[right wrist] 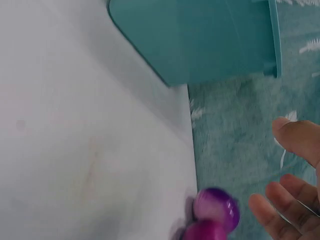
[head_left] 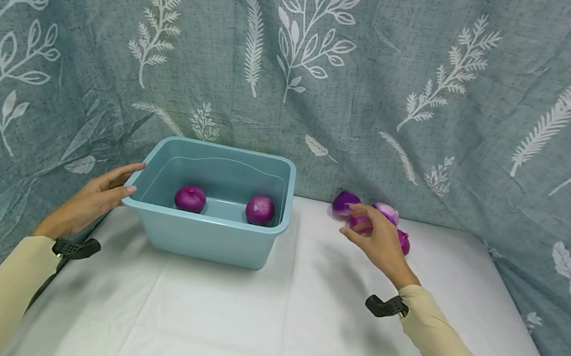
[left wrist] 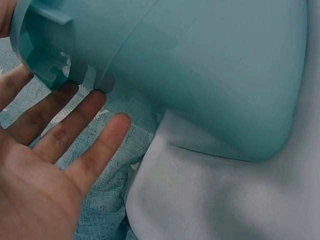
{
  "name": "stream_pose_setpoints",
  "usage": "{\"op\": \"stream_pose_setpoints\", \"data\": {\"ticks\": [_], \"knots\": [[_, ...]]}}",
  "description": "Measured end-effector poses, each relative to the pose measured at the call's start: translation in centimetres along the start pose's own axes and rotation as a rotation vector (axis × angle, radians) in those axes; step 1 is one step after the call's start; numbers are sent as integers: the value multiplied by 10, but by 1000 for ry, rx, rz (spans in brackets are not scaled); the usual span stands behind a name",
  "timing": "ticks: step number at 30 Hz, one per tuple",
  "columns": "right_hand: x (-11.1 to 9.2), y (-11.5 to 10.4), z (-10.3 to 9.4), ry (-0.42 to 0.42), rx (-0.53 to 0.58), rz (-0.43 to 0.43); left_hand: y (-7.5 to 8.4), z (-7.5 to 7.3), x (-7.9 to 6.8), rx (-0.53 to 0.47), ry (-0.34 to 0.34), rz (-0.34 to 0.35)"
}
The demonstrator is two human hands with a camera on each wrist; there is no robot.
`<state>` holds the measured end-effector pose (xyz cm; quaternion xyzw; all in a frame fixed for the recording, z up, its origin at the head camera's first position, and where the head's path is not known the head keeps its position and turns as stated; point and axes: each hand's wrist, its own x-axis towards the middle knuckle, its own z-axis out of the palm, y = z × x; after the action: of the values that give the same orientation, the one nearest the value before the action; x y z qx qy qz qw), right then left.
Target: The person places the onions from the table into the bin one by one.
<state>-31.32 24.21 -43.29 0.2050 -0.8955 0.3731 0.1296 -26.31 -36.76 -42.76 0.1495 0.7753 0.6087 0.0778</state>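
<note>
A light blue plastic tub [head_left: 201,239] stands on the white-covered table with two red onions inside, the left onion [head_left: 190,198] and the right onion [head_left: 260,210]. At the tub's left rim rests my left hand [head_left: 91,199], its fingers fairly straight; in the left wrist view some fingertips [left wrist: 98,97] touch beneath the rim. My right hand [head_left: 379,244] hovers by a cluster of red onions at the table's back edge, thumb and fingers apart and holding nothing. Around it show a dark purple onion [head_left: 344,204], a paler onion [head_left: 386,212] and another onion [head_left: 403,242], partly hidden by the hand.
A grey-green curtain [head_left: 359,77] with white leaf prints hangs behind and beside the table. White cloth [head_left: 217,318] covers the tabletop. The right wrist view shows the tub's side [right wrist: 190,40] at the top and onions [right wrist: 216,207] low down.
</note>
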Motion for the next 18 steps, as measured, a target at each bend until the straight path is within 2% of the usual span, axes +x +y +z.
{"op": "stream_pose_setpoints", "data": {"ticks": [8, 18], "knots": [[-8, 41, -13, 49, -88, 63, -1, 1, -1, 9, 8, -7], [-16, 77, -26, 77, -140, 96, 1, 1, -1, 32, 10, -2]]}}
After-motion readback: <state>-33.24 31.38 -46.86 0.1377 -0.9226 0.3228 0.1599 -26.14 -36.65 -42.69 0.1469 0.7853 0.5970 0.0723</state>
